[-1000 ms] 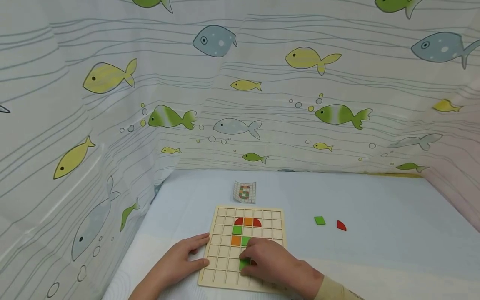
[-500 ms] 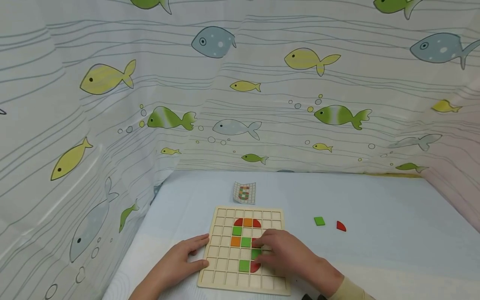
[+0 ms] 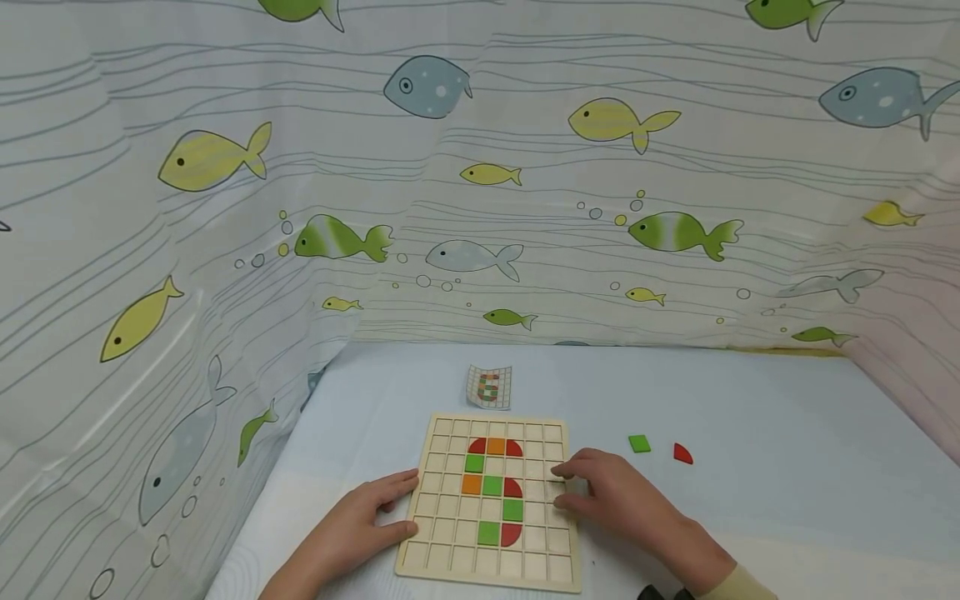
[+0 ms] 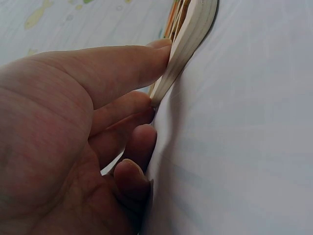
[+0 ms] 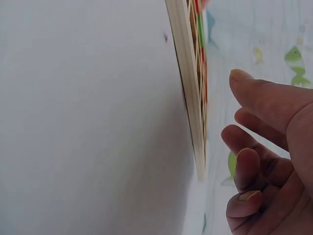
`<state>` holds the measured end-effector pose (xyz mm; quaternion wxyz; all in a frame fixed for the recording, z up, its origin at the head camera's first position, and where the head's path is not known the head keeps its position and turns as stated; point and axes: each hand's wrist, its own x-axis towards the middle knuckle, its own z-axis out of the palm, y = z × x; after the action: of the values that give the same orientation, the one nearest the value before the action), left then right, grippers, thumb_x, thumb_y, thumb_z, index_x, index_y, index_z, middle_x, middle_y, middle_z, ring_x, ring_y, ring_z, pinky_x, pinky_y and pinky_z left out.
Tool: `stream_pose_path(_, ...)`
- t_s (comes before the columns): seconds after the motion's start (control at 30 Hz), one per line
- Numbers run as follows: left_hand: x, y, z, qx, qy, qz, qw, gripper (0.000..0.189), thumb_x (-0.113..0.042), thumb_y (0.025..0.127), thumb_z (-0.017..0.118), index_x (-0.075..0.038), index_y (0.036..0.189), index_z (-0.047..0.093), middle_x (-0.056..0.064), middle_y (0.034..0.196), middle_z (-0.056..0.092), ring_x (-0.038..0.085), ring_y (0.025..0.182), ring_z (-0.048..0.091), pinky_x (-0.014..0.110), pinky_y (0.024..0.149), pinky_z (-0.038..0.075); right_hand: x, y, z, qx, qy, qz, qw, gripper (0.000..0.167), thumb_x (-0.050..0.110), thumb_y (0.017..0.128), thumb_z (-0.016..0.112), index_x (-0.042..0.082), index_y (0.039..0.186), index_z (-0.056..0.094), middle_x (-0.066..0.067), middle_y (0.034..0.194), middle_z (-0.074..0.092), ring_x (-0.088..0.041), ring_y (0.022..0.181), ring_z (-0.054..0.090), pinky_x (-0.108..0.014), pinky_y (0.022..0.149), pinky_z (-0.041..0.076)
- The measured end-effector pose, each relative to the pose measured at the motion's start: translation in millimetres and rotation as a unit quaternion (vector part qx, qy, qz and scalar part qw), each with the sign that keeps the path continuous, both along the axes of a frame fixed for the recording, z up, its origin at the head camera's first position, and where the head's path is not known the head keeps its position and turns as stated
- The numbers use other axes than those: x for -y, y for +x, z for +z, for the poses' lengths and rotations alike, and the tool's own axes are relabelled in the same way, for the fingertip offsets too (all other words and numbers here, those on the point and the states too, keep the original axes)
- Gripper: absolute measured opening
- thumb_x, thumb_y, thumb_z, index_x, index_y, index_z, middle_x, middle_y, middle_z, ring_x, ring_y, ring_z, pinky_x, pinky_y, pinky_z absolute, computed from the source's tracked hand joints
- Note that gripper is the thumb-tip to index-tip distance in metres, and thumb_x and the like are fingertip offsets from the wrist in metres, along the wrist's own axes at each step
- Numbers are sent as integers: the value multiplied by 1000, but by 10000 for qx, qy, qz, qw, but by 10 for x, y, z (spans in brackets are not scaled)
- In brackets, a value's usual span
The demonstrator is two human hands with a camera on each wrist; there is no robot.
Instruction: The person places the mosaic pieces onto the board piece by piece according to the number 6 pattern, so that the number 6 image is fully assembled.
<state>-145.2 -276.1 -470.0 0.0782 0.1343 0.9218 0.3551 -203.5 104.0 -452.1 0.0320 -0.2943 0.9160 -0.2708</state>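
Observation:
A wooden grid board lies on the table, its tiles forming a curved figure. Red quarter-circles, orange squares and green squares fill some of the cells. At the board's left edge, my left hand rests with thumb and fingertips against the side; the left wrist view shows the thumb pressing the wooden rim. My right hand hovers over the right edge, thumb and fingers apart and holding nothing. In the right wrist view its fingertips stand clear of the rim.
Behind the board lies a small pattern card with a similar coloured figure on a grid. To the right are a loose green square tile and a red quarter-circle tile. Fish-print cloth walls off the table's back and sides.
My right hand has left the green tile near the bottom and drawn off to the right, uncovering red and green tiles on the figure's right side. The left hand stays put.

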Motion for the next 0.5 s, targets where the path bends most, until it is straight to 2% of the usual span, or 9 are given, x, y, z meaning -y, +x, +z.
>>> stream_pose_path(0.1, 4, 0, -9, 0, -13, 3, 10000, 69, -48, 87, 73, -9, 141, 56, -7, 148, 48, 16, 117, 56, 34, 94, 47, -118, -23, -43, -101, 80, -324, 9994, 35, 30, 82, 82, 16, 114, 75, 13, 103, 66, -6, 94, 59, -28, 80, 51)
stream_pose_path(0.27, 6, 0, -13, -28, -28, 6, 10000, 68, -48, 87, 73, -10, 141, 57, -7, 148, 48, 17, 119, 55, 33, 94, 46, -346, -79, -96, -17, -60, -790, 9969, 36, 30, 81, 83, 20, 114, 74, 15, 102, 65, -2, 79, 55, -23, 69, 49)
stream_pose_path(0.33, 6, 1, -11, -46, -34, -1, 10000, 68, -47, 87, 73, -9, 141, 57, -6, 148, 48, 17, 119, 55, 33, 95, 46, -442, -108, -97, 25, -137, -889, 9959, 36, 30, 82, 82, 20, 115, 74, 13, 103, 65, -2, 73, 51, -23, 65, 47)
stream_pose_path(0.5, 7, -3, -16, -63, -13, -58, 10000, 68, -47, 87, 72, -9, 141, 56, -6, 148, 48, 19, 123, 53, 32, 94, 47, -663, -176, -90, 67, 54, -1280, 9917, 39, 30, 83, 81, 15, 117, 73, 7, 104, 66, -5, 67, 46, -24, 58, 43)
